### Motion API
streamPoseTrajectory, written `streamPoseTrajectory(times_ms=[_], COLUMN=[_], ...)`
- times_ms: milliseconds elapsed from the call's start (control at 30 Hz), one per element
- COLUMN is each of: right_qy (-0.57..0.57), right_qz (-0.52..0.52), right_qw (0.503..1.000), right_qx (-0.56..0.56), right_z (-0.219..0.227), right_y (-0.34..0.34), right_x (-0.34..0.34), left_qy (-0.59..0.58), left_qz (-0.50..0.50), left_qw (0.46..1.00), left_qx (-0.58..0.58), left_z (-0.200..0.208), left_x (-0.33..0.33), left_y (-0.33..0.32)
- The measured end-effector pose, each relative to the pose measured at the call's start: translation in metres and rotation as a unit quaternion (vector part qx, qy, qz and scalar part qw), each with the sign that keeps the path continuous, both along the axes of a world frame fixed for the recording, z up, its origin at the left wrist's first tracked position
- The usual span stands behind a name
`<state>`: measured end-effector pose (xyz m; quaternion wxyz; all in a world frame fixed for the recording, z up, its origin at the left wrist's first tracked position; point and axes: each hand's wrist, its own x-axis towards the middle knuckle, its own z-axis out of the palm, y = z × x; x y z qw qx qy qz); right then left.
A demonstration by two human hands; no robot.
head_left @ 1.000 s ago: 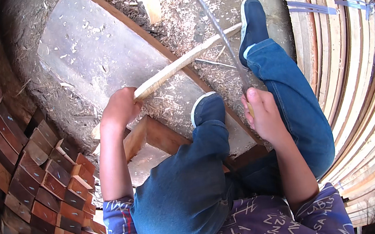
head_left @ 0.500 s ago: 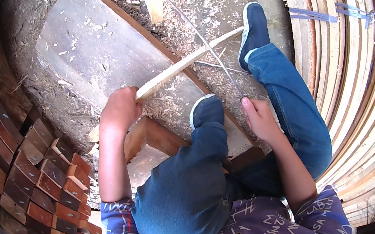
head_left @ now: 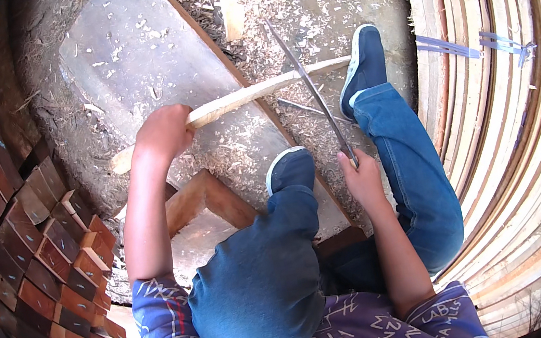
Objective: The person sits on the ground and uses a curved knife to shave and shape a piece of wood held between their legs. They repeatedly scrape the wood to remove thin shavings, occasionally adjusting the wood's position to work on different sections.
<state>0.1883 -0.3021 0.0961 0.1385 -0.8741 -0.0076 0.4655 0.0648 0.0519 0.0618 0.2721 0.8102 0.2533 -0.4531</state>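
My left hand (head_left: 165, 134) is wrapped round a long, slightly bowed, pale wooden stick (head_left: 240, 98), whose near end sticks out to the left of the fist. The stick crosses above the wide board (head_left: 130, 57), and its far end meets the inner side of my right shoe (head_left: 366, 59). Closed on the handle of a long-bladed knife (head_left: 316, 93) is my right hand (head_left: 363, 180). The dark, narrow blade points up and left across the stick near its far end. Whether the edge touches the wood, I cannot tell.
Wood shavings (head_left: 312, 21) litter the ground. A short pale offcut (head_left: 233, 8) lies at the top. An angled wooden block (head_left: 219, 193) stands by my left shoe (head_left: 290, 170). Stacked blocks (head_left: 49, 269) rise at left, strapped curved planks (head_left: 476, 105) at right.
The knife has tilted more upright, showing more of its blade's width. My left hand, with the stick, appears slightly higher and farther left. The whole view has shifted a little.
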Motion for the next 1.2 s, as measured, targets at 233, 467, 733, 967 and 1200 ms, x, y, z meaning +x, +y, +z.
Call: streamPoseTrajectory(times_ms=[233, 467, 733, 967, 1200], right_qy=[-0.041, -0.136, -0.044, -0.071, -0.079], right_qz=[0.097, 0.082, 0.145, 0.155, 0.176], right_qw=[0.987, 0.964, 0.988, 0.971, 0.981], right_qx=[0.122, 0.213, 0.017, 0.17, 0.022], right_z=[0.013, 0.046, 0.014, 0.061, 0.008], right_y=[0.039, 0.094, 0.002, 0.079, -0.005], right_x=[0.013, 0.026, -0.005, 0.012, 0.012], left_qy=[-0.001, 0.001, -0.011, 0.009, -0.024], left_qz=[-0.004, 0.003, 0.002, 0.025, 0.015], left_qw=[1.0, 1.0, 1.0, 0.999, 0.999], left_qx=[-0.004, -0.008, -0.028, -0.046, -0.04], left_z=[-0.002, -0.002, -0.001, 0.0, 0.001], left_x=[0.0, -0.005, -0.002, -0.012, -0.007], left_y=[0.002, 0.003, -0.006, -0.003, -0.007])
